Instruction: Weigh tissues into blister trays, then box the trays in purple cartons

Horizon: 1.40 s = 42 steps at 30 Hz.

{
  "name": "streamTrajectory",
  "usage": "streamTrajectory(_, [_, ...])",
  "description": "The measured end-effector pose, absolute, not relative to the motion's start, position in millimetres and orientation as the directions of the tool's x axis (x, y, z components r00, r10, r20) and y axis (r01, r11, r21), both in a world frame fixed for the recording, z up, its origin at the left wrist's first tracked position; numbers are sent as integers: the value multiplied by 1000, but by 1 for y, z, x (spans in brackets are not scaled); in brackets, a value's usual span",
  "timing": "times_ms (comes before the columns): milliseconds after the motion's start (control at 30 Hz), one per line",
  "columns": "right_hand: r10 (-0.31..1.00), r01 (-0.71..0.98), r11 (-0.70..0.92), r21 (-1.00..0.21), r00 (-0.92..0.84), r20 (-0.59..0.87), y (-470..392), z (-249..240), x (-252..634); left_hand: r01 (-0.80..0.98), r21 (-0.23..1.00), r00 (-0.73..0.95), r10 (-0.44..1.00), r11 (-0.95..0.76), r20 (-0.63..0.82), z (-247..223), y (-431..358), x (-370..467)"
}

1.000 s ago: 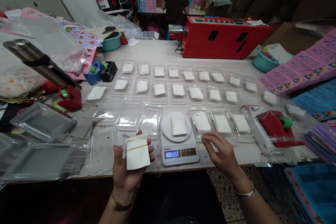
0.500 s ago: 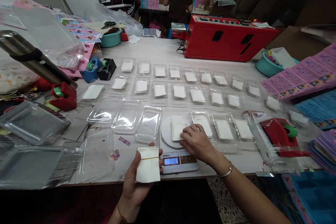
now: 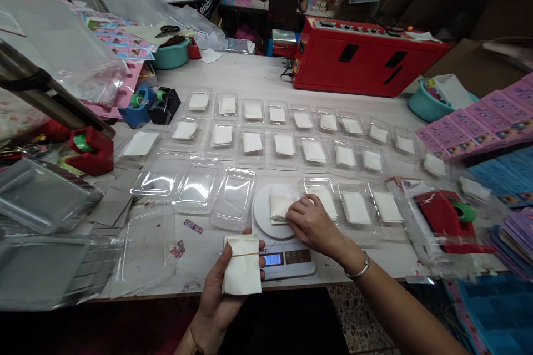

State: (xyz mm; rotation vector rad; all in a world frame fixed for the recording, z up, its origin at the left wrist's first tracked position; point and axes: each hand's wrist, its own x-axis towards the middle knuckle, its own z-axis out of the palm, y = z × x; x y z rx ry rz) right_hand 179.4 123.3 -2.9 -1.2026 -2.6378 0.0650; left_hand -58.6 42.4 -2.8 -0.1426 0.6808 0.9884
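Right hand rests on the small stack of white sheets lying on the round pan of the kitchen scale, fingers curled down over the stack's near edge; whether they pinch a sheet or only press on it cannot be told. Left hand, nearer the body and to the left, is closed around a thicker wad of white sheets bound by one thin rubber band.

Risks, as judged: any weight from the right hand skews the reading on the lit display, which the wad partly covers. Thin sheets may cling together, so two could lift as one. The band on the wad looks slack; a loose grip could let it fan out over the bench edge.

Materials: sheets are matte, flat, rectangular and soft-cornered. Scale is smooth white plastic with a circular pan. Just left of the right hand lie three empty clear blister trays, glossy and thin-walled. Beyond and to the right sit rows of filled trays, one white stack each. Far right, a red tape dispenser.
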Motion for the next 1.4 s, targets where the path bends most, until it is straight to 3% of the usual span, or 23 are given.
streamTrajectory(533, [747, 710, 665, -231, -623, 233, 129, -3, 182, -788, 234, 363, 738, 569, -569, -4, 40, -57])
streamTrajectory(867, [778, 708, 622, -336, -608, 158, 130, 2, 184, -790, 221, 359, 724, 572, -589, 0, 43, -54])
streamTrajectory(1400, [782, 712, 617, -336, -601, 163, 133, 1, 186, -785, 220, 381, 731, 579, -566, -1, 45, -52])
